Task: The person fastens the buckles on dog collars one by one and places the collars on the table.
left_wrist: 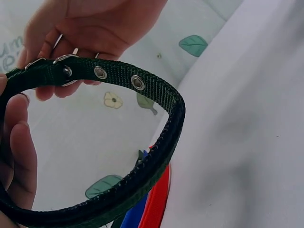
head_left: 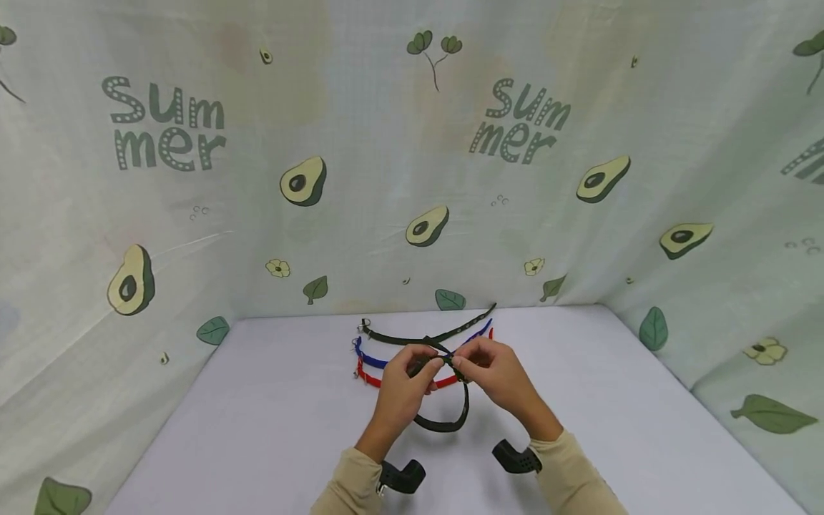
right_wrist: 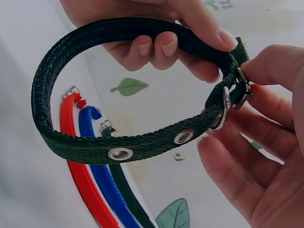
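A dark green dog collar (right_wrist: 76, 147) with metal eyelets is bent into a loop, its strap run through the buckle (right_wrist: 242, 88). My left hand (head_left: 405, 383) grips the padded band beside the buckle, thumb along its inner face in the right wrist view. At the buckle end, my right hand (head_left: 492, 368) pinches the strap between thumb and fingers. A pin sits in an eyelet near the metal ring (left_wrist: 66, 71) in the left wrist view. The free part of the loop hangs below both hands, above the white table (head_left: 257, 443).
Behind the hands lie three more collars stretched side by side: a red collar (head_left: 370, 380), a blue collar (head_left: 373, 362) and a dark green collar (head_left: 395, 339) farthest back. A printed curtain (head_left: 360, 143) rises at the table's rear edge.
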Tool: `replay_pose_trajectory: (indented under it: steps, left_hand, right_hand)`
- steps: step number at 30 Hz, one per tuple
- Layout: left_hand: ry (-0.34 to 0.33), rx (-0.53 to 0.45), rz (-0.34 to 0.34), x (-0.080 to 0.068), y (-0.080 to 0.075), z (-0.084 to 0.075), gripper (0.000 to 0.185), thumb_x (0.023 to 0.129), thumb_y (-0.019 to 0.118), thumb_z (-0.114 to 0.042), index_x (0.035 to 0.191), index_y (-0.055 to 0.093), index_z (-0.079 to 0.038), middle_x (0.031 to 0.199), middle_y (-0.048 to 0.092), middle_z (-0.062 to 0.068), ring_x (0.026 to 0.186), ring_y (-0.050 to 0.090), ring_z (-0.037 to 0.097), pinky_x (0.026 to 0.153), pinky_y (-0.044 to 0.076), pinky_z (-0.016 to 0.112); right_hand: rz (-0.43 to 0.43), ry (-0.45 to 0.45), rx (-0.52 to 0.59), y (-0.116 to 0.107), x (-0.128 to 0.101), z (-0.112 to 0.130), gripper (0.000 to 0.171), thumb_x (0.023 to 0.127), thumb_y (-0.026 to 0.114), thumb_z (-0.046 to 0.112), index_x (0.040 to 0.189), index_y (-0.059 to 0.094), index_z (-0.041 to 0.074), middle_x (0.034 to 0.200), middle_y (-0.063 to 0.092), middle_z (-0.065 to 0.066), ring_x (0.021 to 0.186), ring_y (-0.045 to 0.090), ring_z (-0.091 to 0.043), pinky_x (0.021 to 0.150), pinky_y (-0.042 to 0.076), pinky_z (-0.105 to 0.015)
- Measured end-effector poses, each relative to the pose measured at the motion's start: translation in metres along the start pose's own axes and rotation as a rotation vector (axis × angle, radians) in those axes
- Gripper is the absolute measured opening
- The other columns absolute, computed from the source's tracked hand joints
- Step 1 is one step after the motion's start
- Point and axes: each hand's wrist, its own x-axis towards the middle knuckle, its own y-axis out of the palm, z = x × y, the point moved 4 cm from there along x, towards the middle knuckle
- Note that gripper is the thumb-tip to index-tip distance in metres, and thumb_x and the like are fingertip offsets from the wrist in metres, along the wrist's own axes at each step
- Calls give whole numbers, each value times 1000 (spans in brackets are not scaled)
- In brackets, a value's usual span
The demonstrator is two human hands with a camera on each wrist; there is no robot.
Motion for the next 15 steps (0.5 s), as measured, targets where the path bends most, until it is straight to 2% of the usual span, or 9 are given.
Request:
replay_pose_trajectory:
  steps: [9,12,15]
  left_hand:
    - [-40,-50,31,1,-2,6,41,92,74,-37,119,63,-9,96,71,2,76,68,24,70,58,31]
    - [-49,-56,48,1,-2,7,45,90,76,-37,121,62,-7,98,72,1,77,69,26,70,57,30]
    - [-32,-61,61,2,-1,8,45,91,76,-35,120,62,-3,97,73,2,75,69,25,70,58,31]
  right_hand:
    - [-5,21,-107,-4,-2,4,7,92,75,22,87,71,18,82,68,2,69,61,-18,62,51,-30]
    - [-27,16,-114,-4,-1,5,11,91,76,21,82,70,18,85,69,3,74,63,-18,64,52,-30]
    - [-42,8,-100,-4,0,7,9,91,76,20,86,70,16,90,71,3,79,66,-17,70,55,-30]
